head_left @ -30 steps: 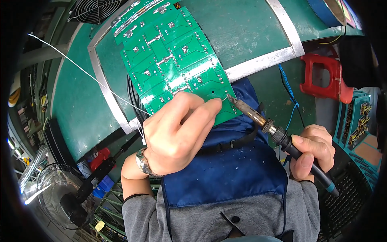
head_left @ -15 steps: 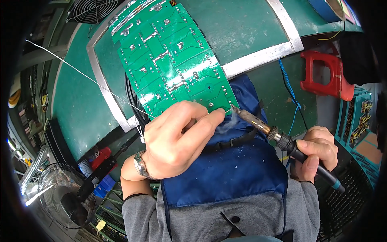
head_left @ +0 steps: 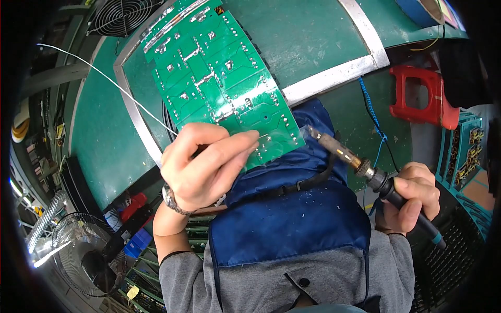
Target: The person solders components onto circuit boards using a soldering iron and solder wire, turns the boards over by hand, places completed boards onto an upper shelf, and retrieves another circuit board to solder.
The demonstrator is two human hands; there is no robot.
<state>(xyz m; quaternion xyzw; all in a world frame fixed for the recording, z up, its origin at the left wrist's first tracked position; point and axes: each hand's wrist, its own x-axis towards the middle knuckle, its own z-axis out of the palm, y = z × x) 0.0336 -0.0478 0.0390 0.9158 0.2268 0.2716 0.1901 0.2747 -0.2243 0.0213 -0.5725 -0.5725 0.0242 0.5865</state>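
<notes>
Soldering under way: left hand (head_left: pixel 206 167), grip clamped on solder wire (head_left: pixel 104 83), steadies the green circuit board (head_left: pixel 224 83) overhanging the desk (head_left: pixel 308 41); right hand (head_left: pixel 412 195) clasps the soldering iron (head_left: pixel 365 169), tip just right of the near edge (many joints shine, near ones seemingly left).

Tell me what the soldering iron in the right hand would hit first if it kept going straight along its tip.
Probably the near right corner of the green circuit board: the soldering iron in the right hand points up-left at it, tip just short. Depth is unclear.
</notes>
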